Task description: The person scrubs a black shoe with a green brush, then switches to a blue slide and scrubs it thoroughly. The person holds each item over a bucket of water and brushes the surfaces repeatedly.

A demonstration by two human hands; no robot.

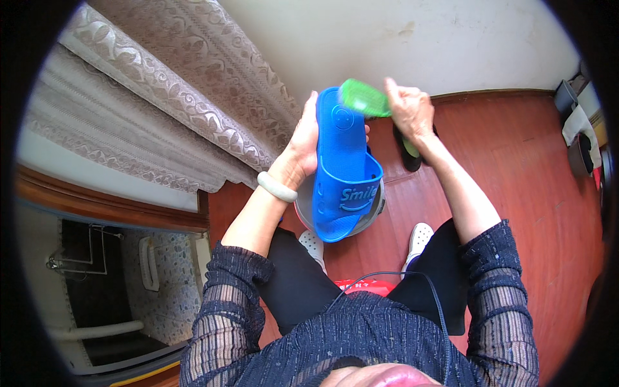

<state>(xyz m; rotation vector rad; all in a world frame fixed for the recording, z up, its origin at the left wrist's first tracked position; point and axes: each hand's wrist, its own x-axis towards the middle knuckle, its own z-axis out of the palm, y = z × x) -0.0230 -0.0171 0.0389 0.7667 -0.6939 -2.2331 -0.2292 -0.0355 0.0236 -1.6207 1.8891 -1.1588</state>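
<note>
A blue rubber slide sandal (341, 140) is gripped along its side by my left hand (304, 138), with fingertips showing at its far edge. Its sole face with a round smiley emblem points up, and its strap bears raised lettering. My right hand (411, 109) holds a green brush (365, 99), slightly blurred, at the heel end of the sandal. The bristles are hard to make out. Beneath the sandal stands a round grey basin (305, 205), mostly covered, so its contents are hidden.
Dark shoes with green insoles (410, 157) rest on the reddish wooden floor (508, 193) beyond my right hand. A patterned curtain (193, 96) hangs at the left. Bins and bags (578, 135) line the far right. White clogs (420, 239) are on my feet, near a red plastic item (367, 286).
</note>
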